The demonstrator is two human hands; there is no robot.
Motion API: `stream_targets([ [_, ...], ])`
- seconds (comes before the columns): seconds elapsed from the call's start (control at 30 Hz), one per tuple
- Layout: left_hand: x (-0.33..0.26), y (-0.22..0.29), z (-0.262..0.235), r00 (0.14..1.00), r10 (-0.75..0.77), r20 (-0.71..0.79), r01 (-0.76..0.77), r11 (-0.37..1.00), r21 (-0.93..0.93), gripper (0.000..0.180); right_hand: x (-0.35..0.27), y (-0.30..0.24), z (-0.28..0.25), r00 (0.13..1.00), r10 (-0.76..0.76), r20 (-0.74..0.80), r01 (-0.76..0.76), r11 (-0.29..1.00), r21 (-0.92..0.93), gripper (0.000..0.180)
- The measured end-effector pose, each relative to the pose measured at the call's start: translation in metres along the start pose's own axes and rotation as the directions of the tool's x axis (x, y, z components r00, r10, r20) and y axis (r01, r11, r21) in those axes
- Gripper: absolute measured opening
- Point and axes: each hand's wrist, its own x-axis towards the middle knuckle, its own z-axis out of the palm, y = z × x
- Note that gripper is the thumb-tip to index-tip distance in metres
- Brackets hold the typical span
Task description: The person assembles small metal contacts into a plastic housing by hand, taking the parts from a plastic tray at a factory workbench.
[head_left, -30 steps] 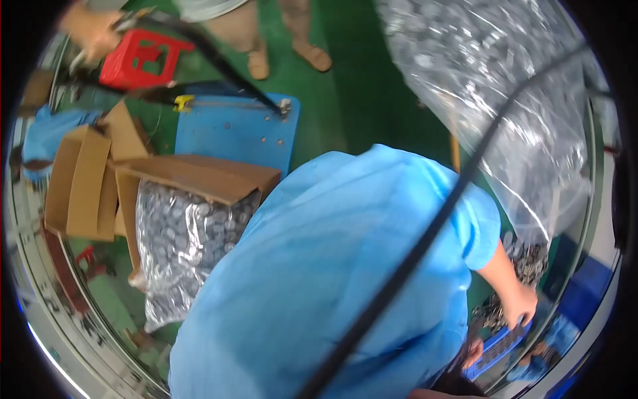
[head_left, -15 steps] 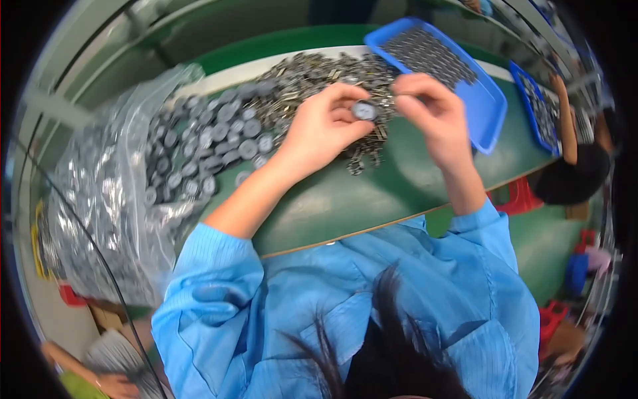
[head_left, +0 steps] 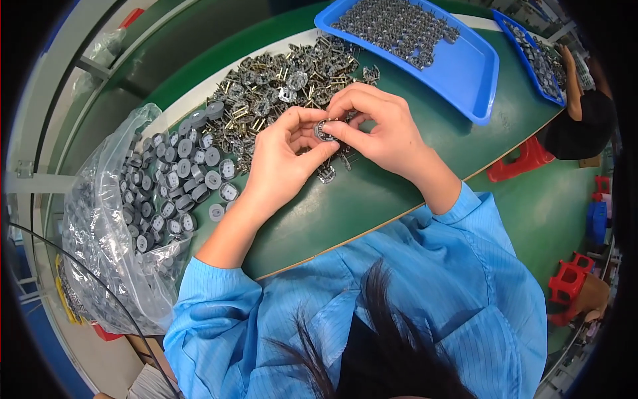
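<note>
My left hand [head_left: 282,156] is closed around the edge of a small round grey plastic part [head_left: 325,131], held tilted over the table. The thumb and fingertips of my right hand [head_left: 385,130] are pinched against the same part from the right and cover much of it. Whether a smaller piece sits between those fingertips is hidden. Just beyond both hands spreads a heap of metal pin assemblies [head_left: 249,90], silver and brass coloured. To the left of my left hand lie many loose grey round parts [head_left: 183,169], some showing their inner side.
At the left a clear plastic bag [head_left: 109,233] bulges with more grey parts. A blue tray [head_left: 465,86] at the far right holds rows of finished-looking pieces [head_left: 399,30]. Farther right are another blue tray [head_left: 555,98], a person's arm [head_left: 571,83] and red stools [head_left: 522,159].
My right hand has come left from a spot apart and now meets the round part in my left hand. The part has tilted. The whole view has shifted too.
</note>
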Motion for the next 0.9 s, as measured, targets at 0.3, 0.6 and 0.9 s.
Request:
stream_targets([
  [0.3,0.0,0.0,-0.001,0.981,0.195,-0.018,-0.177,0.926,0.334,0.031,-0.001,0.004,-0.013,0.93,0.291,0.222,-0.36,0.842,0.403,0.016],
  [0.6,-0.01,0.003,0.004,0.783,0.579,0.227,-0.573,0.527,0.628,0.033,-0.021,-0.011,-0.017,0.97,0.162,0.183,-0.191,0.969,0.157,0.019],
  [0.9,-0.046,0.028,-0.044,0.939,0.344,-0.007,-0.183,0.516,0.837,0.024,-0.039,-0.006,-0.074,0.94,-0.333,-0.077,0.265,0.853,-0.45,0.017],
])
